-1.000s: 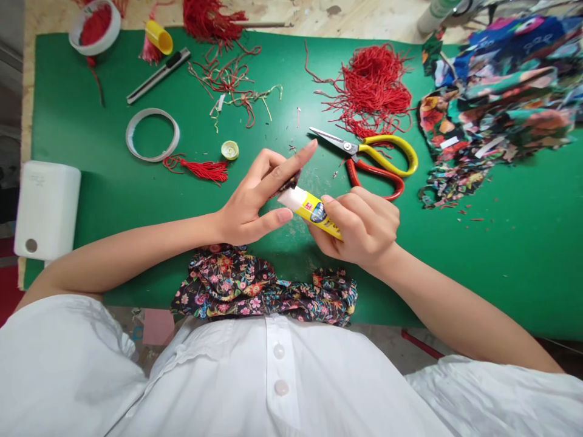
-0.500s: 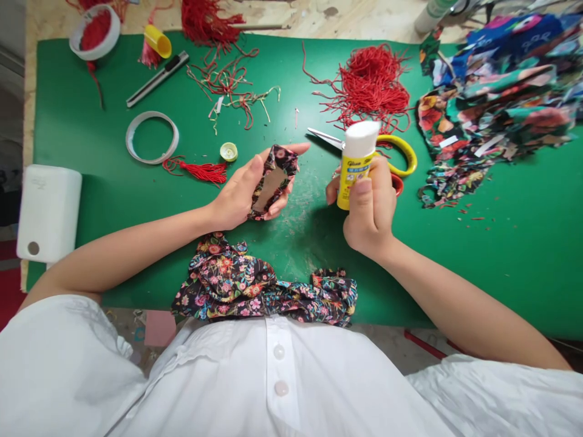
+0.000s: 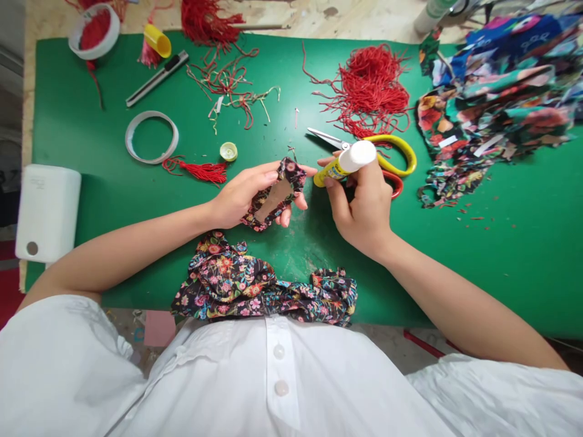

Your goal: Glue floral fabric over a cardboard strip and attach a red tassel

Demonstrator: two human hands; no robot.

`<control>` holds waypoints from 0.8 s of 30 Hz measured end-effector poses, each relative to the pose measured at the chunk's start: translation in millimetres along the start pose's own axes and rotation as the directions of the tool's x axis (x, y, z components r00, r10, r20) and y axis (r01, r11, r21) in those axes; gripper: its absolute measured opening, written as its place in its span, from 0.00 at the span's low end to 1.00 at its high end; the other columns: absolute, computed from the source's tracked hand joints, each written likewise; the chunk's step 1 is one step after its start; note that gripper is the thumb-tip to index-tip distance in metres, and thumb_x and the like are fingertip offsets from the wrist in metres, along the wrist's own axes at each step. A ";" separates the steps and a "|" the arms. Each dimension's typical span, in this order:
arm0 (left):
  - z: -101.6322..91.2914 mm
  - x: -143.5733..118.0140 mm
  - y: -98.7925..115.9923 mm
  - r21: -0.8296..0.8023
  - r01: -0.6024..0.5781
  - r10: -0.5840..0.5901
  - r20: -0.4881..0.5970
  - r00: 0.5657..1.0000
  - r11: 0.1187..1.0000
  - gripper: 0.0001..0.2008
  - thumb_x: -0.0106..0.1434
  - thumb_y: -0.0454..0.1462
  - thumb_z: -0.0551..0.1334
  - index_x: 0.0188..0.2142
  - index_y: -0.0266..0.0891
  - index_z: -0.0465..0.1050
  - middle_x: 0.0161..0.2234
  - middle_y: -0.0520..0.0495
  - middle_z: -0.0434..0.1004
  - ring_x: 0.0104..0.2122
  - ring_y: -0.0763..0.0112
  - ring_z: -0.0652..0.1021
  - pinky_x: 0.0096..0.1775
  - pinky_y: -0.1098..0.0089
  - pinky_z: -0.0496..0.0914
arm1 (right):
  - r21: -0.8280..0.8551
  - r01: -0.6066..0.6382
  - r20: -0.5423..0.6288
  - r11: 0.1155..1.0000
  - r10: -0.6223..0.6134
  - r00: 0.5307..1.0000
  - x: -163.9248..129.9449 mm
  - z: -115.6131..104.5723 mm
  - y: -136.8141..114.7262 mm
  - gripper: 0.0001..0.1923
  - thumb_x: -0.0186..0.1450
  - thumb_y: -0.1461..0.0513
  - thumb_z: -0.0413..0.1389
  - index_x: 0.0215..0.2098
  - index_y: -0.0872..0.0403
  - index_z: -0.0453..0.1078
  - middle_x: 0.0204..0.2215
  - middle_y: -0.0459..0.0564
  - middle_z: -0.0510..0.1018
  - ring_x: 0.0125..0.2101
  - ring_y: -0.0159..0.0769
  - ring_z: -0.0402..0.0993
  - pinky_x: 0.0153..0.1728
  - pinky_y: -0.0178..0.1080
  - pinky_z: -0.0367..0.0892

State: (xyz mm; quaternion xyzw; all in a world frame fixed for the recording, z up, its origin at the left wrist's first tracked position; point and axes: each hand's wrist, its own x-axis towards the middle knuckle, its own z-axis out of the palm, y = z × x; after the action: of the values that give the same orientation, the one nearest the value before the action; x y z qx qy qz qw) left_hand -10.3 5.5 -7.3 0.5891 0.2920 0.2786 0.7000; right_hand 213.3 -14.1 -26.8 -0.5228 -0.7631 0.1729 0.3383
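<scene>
My left hand point(image 3: 241, 197) is closed around a small cardboard piece point(image 3: 274, 199) with dark floral fabric folded over its edges; bare brown card shows in the middle. Thumb on top, fingers below. In my right hand point(image 3: 367, 212) is a yellow glue stick point(image 3: 331, 172), tilted, its white end point(image 3: 359, 156) pointing up and right and its other end toward the covered piece, a small gap apart. Scissors point(image 3: 395, 153) with yellow and red handles lie just beyond my right hand. A crumpled floral cloth point(image 3: 255, 285) rests at the table edge before me.
A pale green cap point(image 3: 228, 152), a red tassel point(image 3: 204, 172) and a white ring point(image 3: 152, 137) lie left of centre. Beyond are a utility knife point(image 3: 157, 79) and red thread point(image 3: 373, 88). Fabric scraps point(image 3: 496, 103) pile at right; a white box-like device point(image 3: 48, 212) sits at left.
The glue stick has tipped from upright, its lower end swinging left toward the covered piece. My left hand has turned the piece and brought it slightly right and nearer me.
</scene>
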 end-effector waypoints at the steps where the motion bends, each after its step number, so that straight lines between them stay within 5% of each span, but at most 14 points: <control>1: 0.0 0.2 0.0 -0.014 0.004 -0.004 0.007 1.000 1.000 0.24 0.72 0.52 0.46 0.54 0.40 0.69 0.39 0.45 0.81 0.26 0.70 0.81 0.28 0.70 0.75 | 0.001 0.004 -0.004 1.000 -0.004 1.000 0.3 0.4 0.5 0.13 0.72 0.58 0.48 0.53 0.50 0.62 0.45 0.57 0.76 0.40 0.47 0.72 0.43 0.53 0.70; 8: 2.2 0.7 0.2 -0.056 0.041 -0.042 -0.013 0.999 0.998 0.25 0.72 0.52 0.46 0.46 0.37 0.72 0.33 0.47 0.81 0.25 0.70 0.81 0.26 0.72 0.75 | -0.066 0.077 -0.133 0.995 -0.085 0.987 3.6 -2.4 -2.3 0.15 0.68 0.55 0.55 0.50 0.50 0.62 0.43 0.58 0.73 0.42 0.50 0.70 0.41 0.54 0.69; 13: 5.6 -2.1 4.4 -0.086 0.105 -0.102 0.048 0.994 0.991 0.23 0.69 0.53 0.53 0.41 0.35 0.73 0.31 0.46 0.81 0.25 0.69 0.82 0.27 0.71 0.76 | -0.059 0.216 -0.372 0.975 -0.223 0.901 -0.2 -7.4 -7.2 0.10 0.68 0.53 0.52 0.42 0.50 0.62 0.33 0.54 0.69 0.36 0.48 0.68 0.37 0.53 0.65; 18: 7.5 -4.8 3.9 -0.033 0.072 -0.068 0.115 0.991 0.997 0.22 0.70 0.51 0.53 0.38 0.34 0.73 0.29 0.46 0.80 0.25 0.70 0.81 0.27 0.73 0.75 | -0.039 0.359 -0.091 0.933 -0.361 0.928 -8.3 -9.6 -21.2 0.07 0.69 0.58 0.51 0.35 0.51 0.64 0.28 0.50 0.69 0.32 0.43 0.66 0.36 0.48 0.63; 24: 2.7 -2.6 0.4 0.362 -0.178 0.121 0.173 0.977 0.915 0.24 0.73 0.47 0.49 0.27 0.36 0.70 0.21 0.51 0.70 0.23 0.74 0.72 0.30 0.74 0.68 | 0.130 0.377 0.045 0.917 -0.385 0.922 -9.1 -3.3 -25.3 0.06 0.70 0.63 0.49 0.34 0.53 0.64 0.29 0.51 0.69 0.32 0.40 0.62 0.32 0.42 0.64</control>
State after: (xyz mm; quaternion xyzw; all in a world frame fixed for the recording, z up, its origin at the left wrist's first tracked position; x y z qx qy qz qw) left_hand -10.1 1.8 -6.4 0.7515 0.2415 0.2262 0.5708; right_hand 200.4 -32.7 -11.9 -0.3370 -0.8499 0.1667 0.3693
